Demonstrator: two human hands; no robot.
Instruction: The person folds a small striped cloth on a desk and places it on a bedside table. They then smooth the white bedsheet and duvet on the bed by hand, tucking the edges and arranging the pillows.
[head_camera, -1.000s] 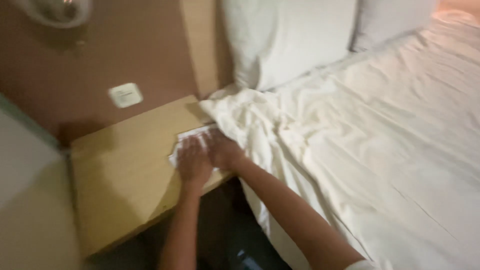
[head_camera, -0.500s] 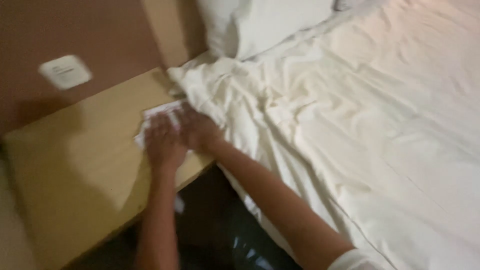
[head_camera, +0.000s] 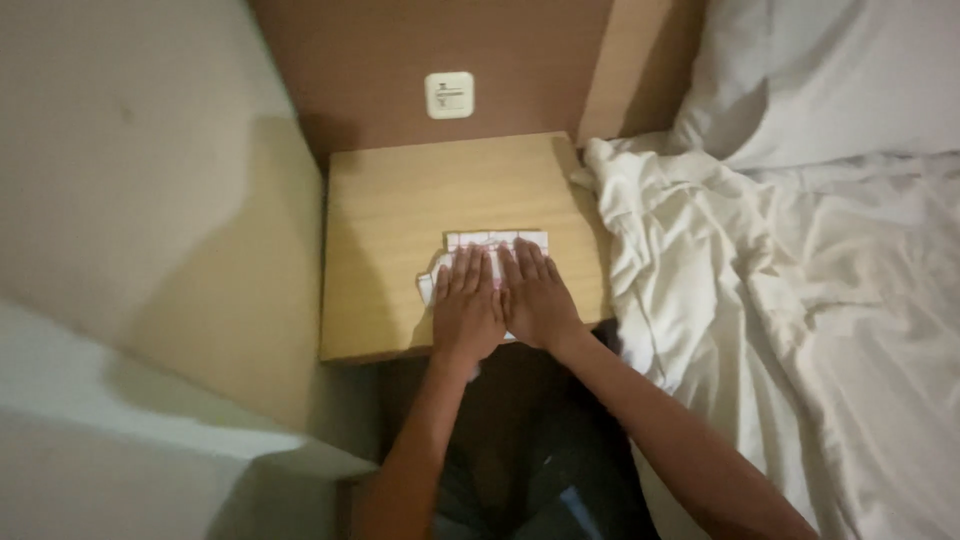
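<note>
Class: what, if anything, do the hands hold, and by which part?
Nothing gripped: left hand and right hand press flat on the cloth.

Your left hand (head_camera: 466, 310) and right hand (head_camera: 536, 298) lie flat, side by side and touching, fingers spread, on a white cloth (head_camera: 497, 241) with a faint pink grid. The cloth rests on the wooden bedside table (head_camera: 390, 210), toward its front edge, and shows beyond your fingertips and left of your left hand. Behind the table, a white wall socket (head_camera: 449, 95) sits on the brown panel. Right of the table, a rumpled white sheet (head_camera: 690, 250) touches its edge; a pillow (head_camera: 820, 80) lies beyond its far right corner.
</note>
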